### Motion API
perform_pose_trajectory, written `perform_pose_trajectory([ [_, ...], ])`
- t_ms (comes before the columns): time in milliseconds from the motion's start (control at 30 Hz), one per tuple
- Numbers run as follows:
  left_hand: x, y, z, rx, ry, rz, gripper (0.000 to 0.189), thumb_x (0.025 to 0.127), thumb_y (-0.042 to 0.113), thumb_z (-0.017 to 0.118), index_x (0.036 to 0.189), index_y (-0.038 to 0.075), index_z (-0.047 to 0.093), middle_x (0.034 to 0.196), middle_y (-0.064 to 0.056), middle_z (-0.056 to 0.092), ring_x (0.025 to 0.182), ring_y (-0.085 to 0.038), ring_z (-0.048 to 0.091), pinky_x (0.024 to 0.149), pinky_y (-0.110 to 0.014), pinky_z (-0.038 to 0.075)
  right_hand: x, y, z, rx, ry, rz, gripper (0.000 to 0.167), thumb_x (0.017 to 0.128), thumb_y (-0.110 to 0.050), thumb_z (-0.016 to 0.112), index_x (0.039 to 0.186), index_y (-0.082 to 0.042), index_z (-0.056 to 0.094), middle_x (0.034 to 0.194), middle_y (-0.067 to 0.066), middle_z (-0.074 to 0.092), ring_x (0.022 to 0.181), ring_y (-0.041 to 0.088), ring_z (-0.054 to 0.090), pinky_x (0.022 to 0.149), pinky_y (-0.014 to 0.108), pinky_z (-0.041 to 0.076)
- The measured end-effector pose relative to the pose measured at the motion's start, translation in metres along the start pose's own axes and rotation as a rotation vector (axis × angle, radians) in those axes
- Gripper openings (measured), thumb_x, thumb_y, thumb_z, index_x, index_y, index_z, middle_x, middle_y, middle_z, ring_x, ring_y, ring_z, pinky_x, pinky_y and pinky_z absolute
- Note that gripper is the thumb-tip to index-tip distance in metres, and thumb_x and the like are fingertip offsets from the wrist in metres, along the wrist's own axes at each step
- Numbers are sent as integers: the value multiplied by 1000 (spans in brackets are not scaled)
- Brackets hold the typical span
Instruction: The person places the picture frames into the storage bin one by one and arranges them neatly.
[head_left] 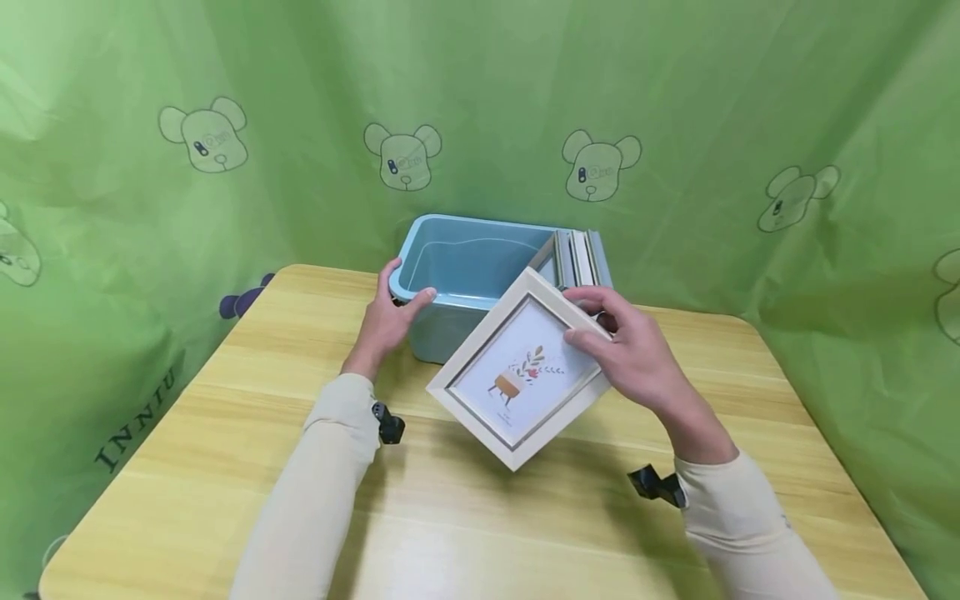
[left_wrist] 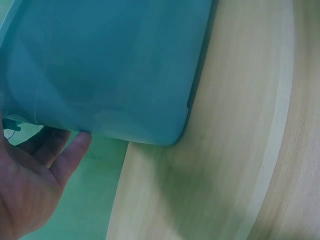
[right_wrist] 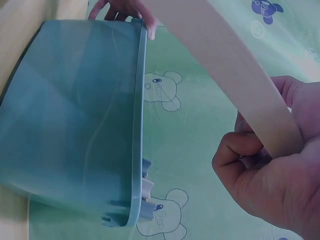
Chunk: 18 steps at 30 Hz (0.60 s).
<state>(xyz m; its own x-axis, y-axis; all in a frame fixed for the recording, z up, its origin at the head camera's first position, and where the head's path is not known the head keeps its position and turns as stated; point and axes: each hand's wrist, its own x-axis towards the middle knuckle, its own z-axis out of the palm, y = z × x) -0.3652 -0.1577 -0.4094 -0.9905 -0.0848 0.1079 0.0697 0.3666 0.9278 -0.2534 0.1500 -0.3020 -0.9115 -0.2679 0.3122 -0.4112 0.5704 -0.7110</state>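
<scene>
My right hand (head_left: pixel 633 350) grips a cream picture frame (head_left: pixel 480 354) by its upper right edge, thumb on the front and fingers behind. The frame is tilted in front of the bin and shows a plant in an orange pot. In the right wrist view, the frame (right_wrist: pixel 235 75) appears edge-on between thumb and curled fingers. My left hand (head_left: pixel 388 321) holds the left front corner of a blue plastic bin (head_left: pixel 450 300), its thumb over the rim. Several more picture frames (head_left: pixel 577 258) stand upright at the bin's right end, their tops above the rim.
The bin stands toward the back of a light wooden table (head_left: pixel 300 492) with rounded corners. Behind and at both sides hangs a green curtain (head_left: pixel 495 100) printed with bear heads. A purple shape (head_left: pixel 238 303) shows past the table's left back edge.
</scene>
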Motion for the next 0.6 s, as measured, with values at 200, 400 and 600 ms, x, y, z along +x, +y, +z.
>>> perform_pose_trajectory([
  [200, -1, 0, 1, 2, 5, -2, 89, 80, 68, 62, 151, 46, 13, 151, -19, 40, 134, -38, 44, 110, -56, 36, 2, 1, -8, -17, 50, 5, 42, 91, -11, 64, 132, -15, 55, 111, 15, 62, 82, 14, 59, 60, 27, 58],
  [400, -2, 2, 1, -9, 6, -10, 88, 81, 67, 63, 150, 47, 13, 150, -19, 41, 134, -38, 44, 110, -56, 37, 6, 3, -15, -2, 109, 6, 42, 91, -12, 64, 132, -15, 55, 110, 14, 62, 81, 11, 58, 59, 25, 57],
  [600, -2, 0, 0, -1, 4, -13, 92, 76, 75, 60, 150, 49, 12, 150, -19, 42, 132, -38, 45, 109, -56, 37, 9, 4, -16, 39, 185, 12, 42, 92, -10, 63, 133, -15, 54, 110, 12, 61, 81, 10, 58, 59, 23, 57],
])
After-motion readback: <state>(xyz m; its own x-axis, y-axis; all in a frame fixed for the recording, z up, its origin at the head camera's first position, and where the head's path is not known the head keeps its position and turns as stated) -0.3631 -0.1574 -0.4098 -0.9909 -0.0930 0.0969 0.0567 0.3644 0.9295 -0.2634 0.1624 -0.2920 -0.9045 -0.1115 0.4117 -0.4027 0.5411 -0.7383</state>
